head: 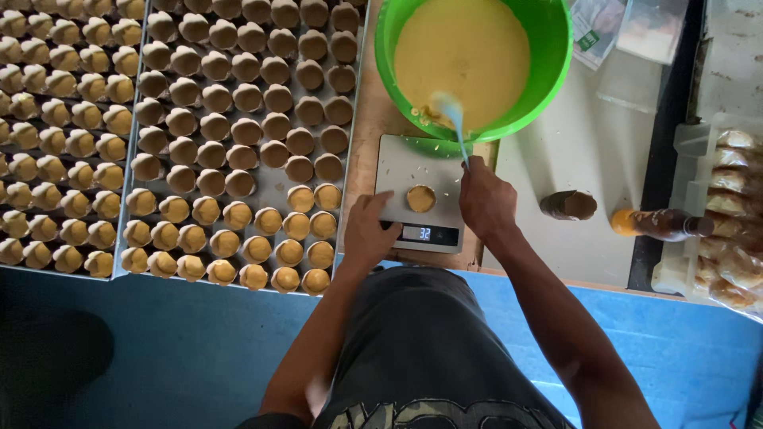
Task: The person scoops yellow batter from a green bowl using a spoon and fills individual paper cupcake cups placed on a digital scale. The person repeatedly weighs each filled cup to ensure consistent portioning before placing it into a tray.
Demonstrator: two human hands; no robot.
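Head view: spoon handle hidden in right hand

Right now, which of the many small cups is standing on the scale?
Only the filled cup between the left hand and right hand stands on the scale; all others sit on the trays.

A glossy green plastic bowl at upper centre holds smooth, matt yellow batter. A pale blue plastic spoon stands in it, held by the right hand. Below, the scale has a smooth grey, satin-looking top, with a filled paper cup on it beside the left hand. The metal tray at left looks dull silver, packed with brown paper cups. The board under the scale looks like bare matt wood. A glossy bottle lies at right.
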